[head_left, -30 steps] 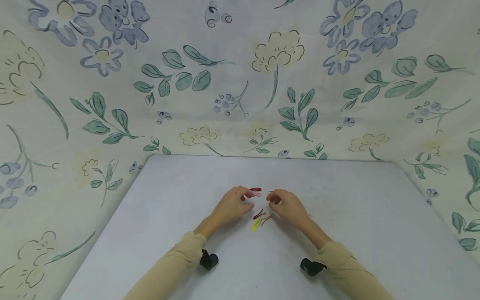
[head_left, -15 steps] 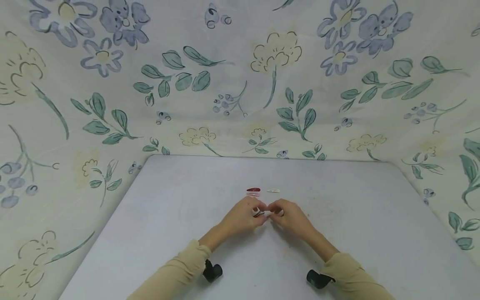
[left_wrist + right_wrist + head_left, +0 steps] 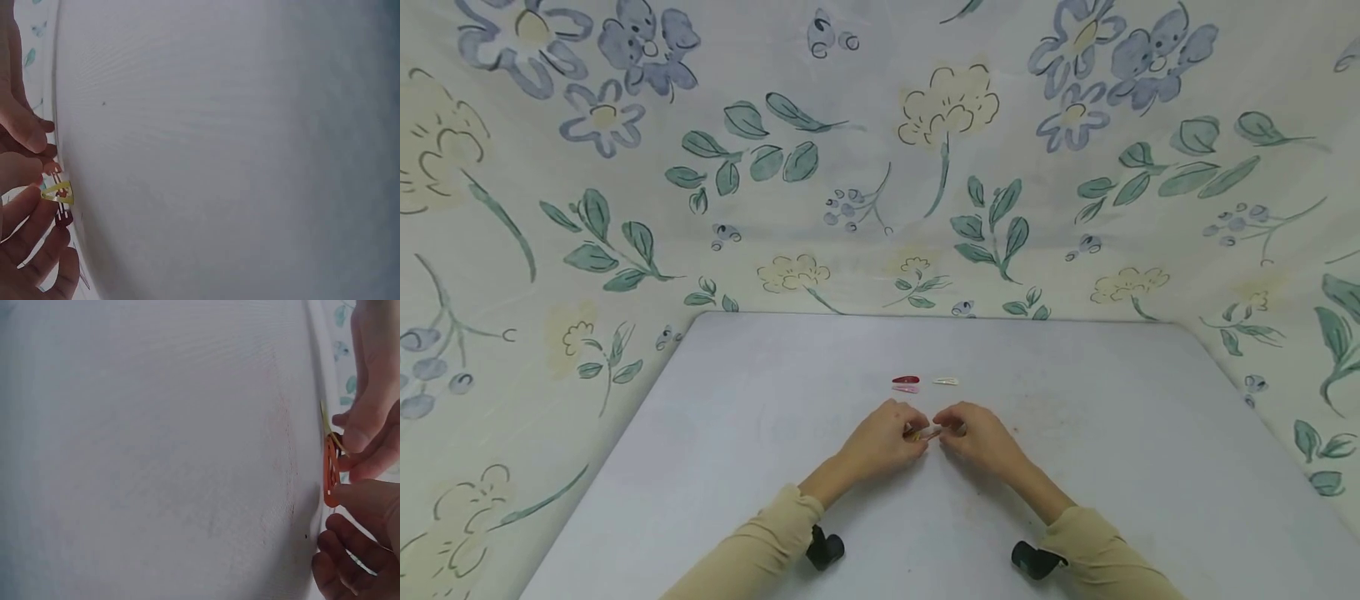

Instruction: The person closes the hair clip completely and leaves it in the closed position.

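Observation:
Three snap hair clips hang together between both hands, just above the table. My left hand (image 3: 886,440) pinches the yellow hair clip (image 3: 57,192), which crosses a dark red hair clip (image 3: 64,217) in the left wrist view. An orange hair clip (image 3: 331,475) is pinched at its rounded end by my right hand (image 3: 981,437). Whether the clips are linked or only overlap, I cannot tell. Beyond the hands lie a red hair clip (image 3: 906,379), a pink hair clip (image 3: 906,389) close beside it, and a pale hair clip (image 3: 946,381) further right.
A white table (image 3: 775,358) spreads under both hands. Behind it and along its sides hangs a floral cloth (image 3: 865,150). Black wrist cameras are strapped at the left sleeve (image 3: 752,533) and the right sleeve (image 3: 1097,550).
A second ago the yellow, dark red and orange clips lay on the table between the hands. Both hands have come nearer, picked them up and brought them together, uncovering the clips behind.

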Demonstrator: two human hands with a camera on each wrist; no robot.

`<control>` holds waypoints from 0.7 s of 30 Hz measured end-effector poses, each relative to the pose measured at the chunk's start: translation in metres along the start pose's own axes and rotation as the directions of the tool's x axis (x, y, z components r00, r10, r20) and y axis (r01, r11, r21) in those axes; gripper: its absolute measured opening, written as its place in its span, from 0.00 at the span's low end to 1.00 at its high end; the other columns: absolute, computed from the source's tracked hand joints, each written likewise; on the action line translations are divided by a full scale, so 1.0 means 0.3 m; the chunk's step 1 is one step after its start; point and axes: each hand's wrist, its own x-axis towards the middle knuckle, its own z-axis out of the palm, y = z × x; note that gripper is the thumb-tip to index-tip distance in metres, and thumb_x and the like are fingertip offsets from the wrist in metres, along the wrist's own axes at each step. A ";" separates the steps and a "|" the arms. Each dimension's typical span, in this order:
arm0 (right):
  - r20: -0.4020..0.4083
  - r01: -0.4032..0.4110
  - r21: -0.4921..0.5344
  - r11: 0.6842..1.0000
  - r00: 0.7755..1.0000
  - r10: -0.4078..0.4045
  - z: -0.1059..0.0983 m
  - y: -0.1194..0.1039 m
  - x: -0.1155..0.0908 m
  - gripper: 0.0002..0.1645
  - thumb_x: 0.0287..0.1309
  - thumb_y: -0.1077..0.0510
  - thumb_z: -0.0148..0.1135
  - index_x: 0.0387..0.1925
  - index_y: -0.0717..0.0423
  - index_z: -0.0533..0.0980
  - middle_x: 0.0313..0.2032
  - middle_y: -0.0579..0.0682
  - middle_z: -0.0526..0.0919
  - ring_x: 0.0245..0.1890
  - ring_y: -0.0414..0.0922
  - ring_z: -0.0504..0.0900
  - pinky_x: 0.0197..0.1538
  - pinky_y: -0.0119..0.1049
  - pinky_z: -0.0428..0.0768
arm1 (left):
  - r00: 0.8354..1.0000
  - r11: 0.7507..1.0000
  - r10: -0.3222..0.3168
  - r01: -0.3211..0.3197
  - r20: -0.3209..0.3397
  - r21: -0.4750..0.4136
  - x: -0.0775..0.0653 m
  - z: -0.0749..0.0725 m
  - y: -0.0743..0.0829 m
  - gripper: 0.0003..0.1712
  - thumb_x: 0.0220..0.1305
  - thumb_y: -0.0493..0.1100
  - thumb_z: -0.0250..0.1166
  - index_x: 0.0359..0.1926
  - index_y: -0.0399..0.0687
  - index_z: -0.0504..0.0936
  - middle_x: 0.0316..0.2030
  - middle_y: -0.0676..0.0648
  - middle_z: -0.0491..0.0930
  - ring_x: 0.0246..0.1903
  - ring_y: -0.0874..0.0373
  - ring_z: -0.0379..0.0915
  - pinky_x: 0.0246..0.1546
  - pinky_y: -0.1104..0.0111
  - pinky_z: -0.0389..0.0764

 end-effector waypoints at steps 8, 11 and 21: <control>0.055 0.084 -0.064 0.994 0.995 -0.080 0.010 0.011 0.012 0.09 0.50 0.68 0.70 0.36 0.58 0.84 0.36 0.48 0.83 0.42 0.47 0.79 0.50 0.46 0.78 | 0.999 0.996 0.025 -0.027 0.021 0.090 0.000 0.008 -0.005 0.10 0.55 0.42 0.71 0.39 0.46 0.86 0.32 0.52 0.79 0.36 0.59 0.71 0.37 0.68 0.74; 0.062 0.094 -0.092 0.991 0.994 -0.088 0.013 0.005 0.013 0.07 0.49 0.69 0.69 0.30 0.55 0.84 0.34 0.47 0.81 0.40 0.46 0.78 0.48 0.45 0.78 | 0.998 0.989 0.046 -0.050 0.031 0.140 0.002 0.011 -0.009 0.08 0.54 0.43 0.72 0.36 0.48 0.87 0.31 0.53 0.77 0.34 0.59 0.69 0.34 0.69 0.72; 0.040 0.043 -0.087 0.995 0.998 -0.039 0.012 -0.005 0.002 0.08 0.50 0.68 0.69 0.28 0.52 0.84 0.34 0.46 0.81 0.40 0.46 0.77 0.47 0.45 0.77 | 0.999 0.990 0.039 -0.043 0.037 0.131 0.004 0.009 -0.008 0.04 0.56 0.43 0.71 0.33 0.50 0.86 0.31 0.54 0.76 0.34 0.60 0.69 0.34 0.69 0.72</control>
